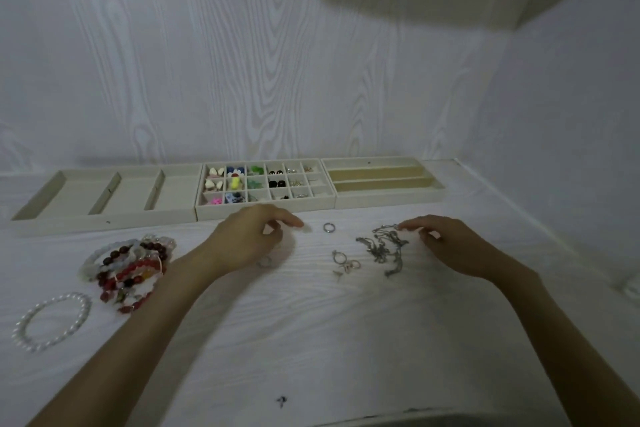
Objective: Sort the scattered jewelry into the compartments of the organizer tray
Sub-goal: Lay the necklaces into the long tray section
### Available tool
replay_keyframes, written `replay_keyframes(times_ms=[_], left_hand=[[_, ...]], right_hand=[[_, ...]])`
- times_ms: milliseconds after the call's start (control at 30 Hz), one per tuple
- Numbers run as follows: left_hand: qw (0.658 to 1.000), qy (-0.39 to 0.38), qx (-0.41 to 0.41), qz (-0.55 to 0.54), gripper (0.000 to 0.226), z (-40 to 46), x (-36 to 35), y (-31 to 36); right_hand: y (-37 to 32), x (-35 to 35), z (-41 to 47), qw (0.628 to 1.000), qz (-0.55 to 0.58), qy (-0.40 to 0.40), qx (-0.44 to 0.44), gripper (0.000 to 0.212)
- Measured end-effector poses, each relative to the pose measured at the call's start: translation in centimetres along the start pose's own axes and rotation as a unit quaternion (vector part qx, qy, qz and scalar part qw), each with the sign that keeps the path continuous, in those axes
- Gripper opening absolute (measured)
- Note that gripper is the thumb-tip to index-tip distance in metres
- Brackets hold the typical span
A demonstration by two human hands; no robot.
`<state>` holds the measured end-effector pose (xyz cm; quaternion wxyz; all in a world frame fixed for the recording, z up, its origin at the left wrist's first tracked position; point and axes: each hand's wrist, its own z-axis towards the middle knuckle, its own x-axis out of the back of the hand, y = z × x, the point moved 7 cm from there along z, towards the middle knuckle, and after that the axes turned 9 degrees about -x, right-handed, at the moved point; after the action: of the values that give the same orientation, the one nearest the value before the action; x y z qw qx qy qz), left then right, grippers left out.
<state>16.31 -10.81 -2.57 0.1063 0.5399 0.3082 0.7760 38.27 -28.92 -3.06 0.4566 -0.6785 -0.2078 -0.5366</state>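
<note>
The head camera looks down on a white wood-grain table [311, 340] with three beige trays in a row along its far edge. The left tray [104, 217] has wide bare sections; the middle tray [265, 210] is a grid of small cells, many holding earrings and coloured studs; the right tray [384, 199] has long narrow slots. On the near left lies a heap of red, dark and pale bead bracelets [130, 267], with a pearl bracelet [52, 321] just nearer. Right of centre is a tangle of silver chains [384, 248]. The left hand [247, 239] hovers just in front of the middle tray, fingers loosely curled; whether it holds anything cannot be told. The right hand [446, 243] is loosely open, its forefinger tip touching the far end of the chains. Between the hands lie a single ring [329, 227] and, nearer, a small cluster of rings [346, 264]. Another ring [265, 262] sits under the left hand.
</note>
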Motion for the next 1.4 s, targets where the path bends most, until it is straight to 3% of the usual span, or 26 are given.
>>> replay_keyframes(times_ms=[167,400,700,1000,1233,1400], left_hand=[[0.998,-0.061,-0.023,0.014,0.030,1.2,-2.8,2.3],[0.988,-0.138,-0.040,0.050,0.049,1.3,-5.8,3.1],[0.983,-0.138,-0.028,0.117,0.033,1.5,-5.7,2.5],[0.986,-0.063,0.024,0.153,0.015,0.6,-2.8,1.2],[0.993,-0.067,0.013,0.097,0.023,0.7,-3.1,2.7],[0.992,-0.093,-0.004,0.088,0.030,1.1,-3.5,4.0]], right_hand=[[0.0,-1.1,-0.7,1.000,0.022,-0.013,0.007,0.037],[-1.7,-1.1,-1.7,0.997,0.033,0.033,0.061,0.033],[-7.1,-3.1,-1.0,0.994,0.001,-0.007,0.108,0.027],[-7.2,-3.7,-0.7,0.995,0.040,-0.016,0.088,0.012],[-6.0,-1.6,-0.2,0.987,0.158,0.002,0.032,0.008],[-5.2,-1.6,-0.3,0.953,0.299,-0.038,-0.028,0.006]])
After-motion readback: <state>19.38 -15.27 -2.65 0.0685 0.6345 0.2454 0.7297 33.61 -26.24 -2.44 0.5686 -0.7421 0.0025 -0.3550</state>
